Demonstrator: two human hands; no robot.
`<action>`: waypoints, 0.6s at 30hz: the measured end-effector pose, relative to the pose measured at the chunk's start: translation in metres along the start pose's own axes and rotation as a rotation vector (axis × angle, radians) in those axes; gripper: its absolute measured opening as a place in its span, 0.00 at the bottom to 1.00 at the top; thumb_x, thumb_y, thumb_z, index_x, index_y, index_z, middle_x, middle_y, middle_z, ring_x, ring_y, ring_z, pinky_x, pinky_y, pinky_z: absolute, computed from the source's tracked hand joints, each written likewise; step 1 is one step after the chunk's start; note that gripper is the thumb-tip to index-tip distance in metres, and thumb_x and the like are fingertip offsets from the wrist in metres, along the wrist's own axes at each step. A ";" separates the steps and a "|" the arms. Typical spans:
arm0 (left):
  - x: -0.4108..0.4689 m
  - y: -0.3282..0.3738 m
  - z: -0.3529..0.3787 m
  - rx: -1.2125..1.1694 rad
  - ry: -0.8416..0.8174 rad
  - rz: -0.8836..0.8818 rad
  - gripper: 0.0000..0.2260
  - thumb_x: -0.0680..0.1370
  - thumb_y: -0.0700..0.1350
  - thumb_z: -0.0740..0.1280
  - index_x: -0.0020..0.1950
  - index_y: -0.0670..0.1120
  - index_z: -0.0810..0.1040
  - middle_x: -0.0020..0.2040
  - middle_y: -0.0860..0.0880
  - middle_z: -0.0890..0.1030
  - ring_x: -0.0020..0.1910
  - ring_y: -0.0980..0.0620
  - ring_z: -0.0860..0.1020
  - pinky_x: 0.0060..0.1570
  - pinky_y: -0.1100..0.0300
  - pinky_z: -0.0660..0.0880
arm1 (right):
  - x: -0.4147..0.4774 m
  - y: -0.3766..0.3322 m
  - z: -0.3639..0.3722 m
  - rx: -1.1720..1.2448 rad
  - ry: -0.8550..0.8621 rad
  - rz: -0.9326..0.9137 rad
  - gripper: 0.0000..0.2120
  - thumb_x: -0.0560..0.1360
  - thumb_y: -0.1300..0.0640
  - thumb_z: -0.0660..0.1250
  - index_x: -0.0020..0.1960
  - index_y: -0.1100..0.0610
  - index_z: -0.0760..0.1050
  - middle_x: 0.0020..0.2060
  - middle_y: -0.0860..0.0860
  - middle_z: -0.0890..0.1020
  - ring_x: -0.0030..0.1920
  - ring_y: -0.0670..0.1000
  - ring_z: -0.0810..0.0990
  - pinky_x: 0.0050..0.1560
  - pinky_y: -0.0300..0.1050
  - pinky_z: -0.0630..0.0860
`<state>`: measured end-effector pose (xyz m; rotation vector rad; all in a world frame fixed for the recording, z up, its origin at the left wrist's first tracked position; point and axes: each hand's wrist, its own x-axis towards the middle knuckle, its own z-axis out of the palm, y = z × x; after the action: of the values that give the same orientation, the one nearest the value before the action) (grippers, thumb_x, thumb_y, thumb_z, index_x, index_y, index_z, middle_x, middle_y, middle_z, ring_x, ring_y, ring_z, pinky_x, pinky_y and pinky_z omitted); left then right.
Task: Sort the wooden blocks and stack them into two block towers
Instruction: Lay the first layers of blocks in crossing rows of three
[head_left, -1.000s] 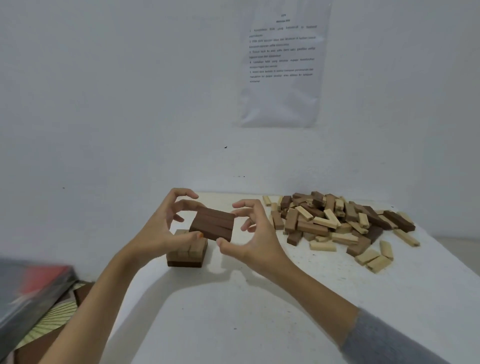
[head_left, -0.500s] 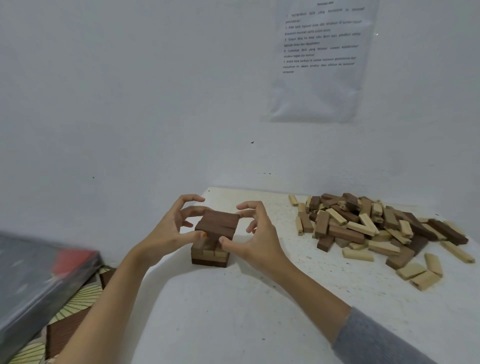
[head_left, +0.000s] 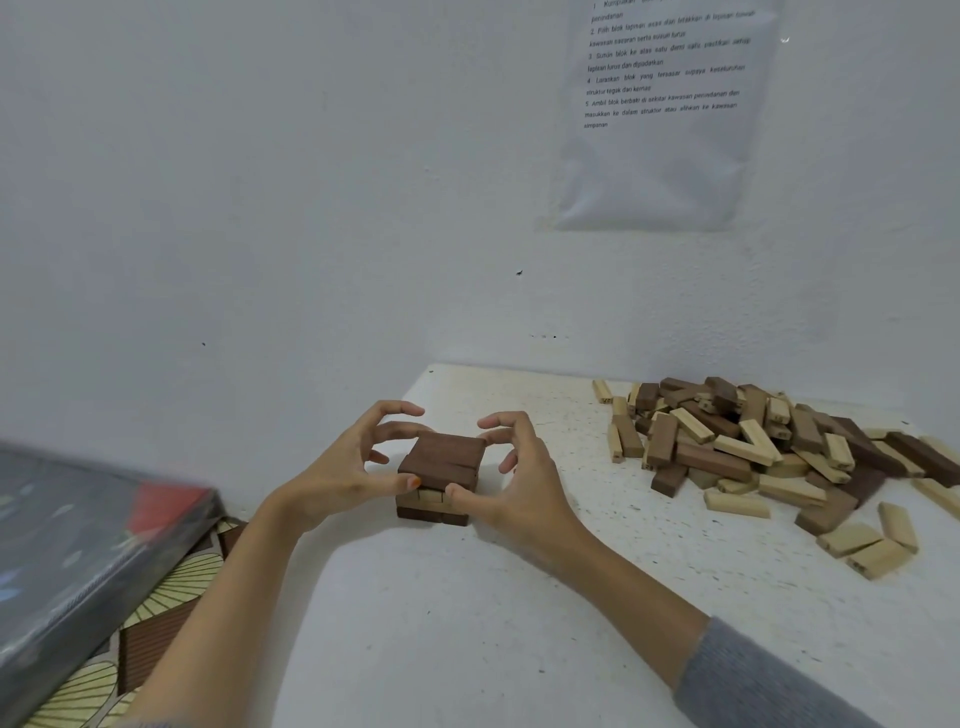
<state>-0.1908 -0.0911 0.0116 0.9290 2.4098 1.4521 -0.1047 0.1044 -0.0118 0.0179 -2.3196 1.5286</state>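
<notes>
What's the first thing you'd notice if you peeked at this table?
Two hands first: the left hand and right hand pinch the dark blocks topping a small tower near the left edge of the table. To its right sprawls a big messy pile of dark and light blocks.

- Wall sheet (head_left: 657, 171): top cut off.
- Grey box (head_left: 72, 551): blurred, we can't ID it.
- Block pile (head_left: 753, 452): R end out of frame.
- Tower (head_left: 441, 460): front corners behind left hand (head_left: 337, 478), right hand (head_left: 519, 488).

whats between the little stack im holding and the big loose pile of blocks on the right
In the head view, only the right hand, pinching the top layer of the stack; past it, bare speckled table up to the pile.
</notes>
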 end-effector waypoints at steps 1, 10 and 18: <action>0.000 0.000 0.000 0.001 0.003 0.002 0.30 0.63 0.53 0.73 0.64 0.57 0.68 0.61 0.57 0.79 0.64 0.59 0.72 0.59 0.57 0.67 | 0.000 0.000 0.000 -0.002 -0.001 -0.001 0.27 0.66 0.51 0.76 0.57 0.38 0.64 0.55 0.41 0.74 0.52 0.48 0.69 0.48 0.39 0.65; -0.002 -0.002 0.000 0.033 -0.007 -0.006 0.30 0.63 0.53 0.72 0.64 0.58 0.69 0.61 0.60 0.78 0.65 0.61 0.71 0.58 0.58 0.67 | 0.000 0.004 0.002 -0.045 -0.009 -0.004 0.27 0.67 0.49 0.75 0.56 0.35 0.63 0.57 0.40 0.72 0.54 0.48 0.69 0.50 0.38 0.66; -0.005 -0.004 -0.001 0.013 -0.040 -0.021 0.30 0.65 0.55 0.73 0.66 0.56 0.69 0.63 0.61 0.76 0.66 0.62 0.71 0.61 0.54 0.69 | -0.001 0.006 0.004 -0.062 -0.019 -0.001 0.28 0.69 0.50 0.75 0.60 0.38 0.62 0.59 0.38 0.70 0.55 0.46 0.69 0.52 0.39 0.68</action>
<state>-0.1893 -0.0959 0.0081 0.9245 2.3963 1.3984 -0.1060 0.1031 -0.0188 0.0180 -2.3809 1.4613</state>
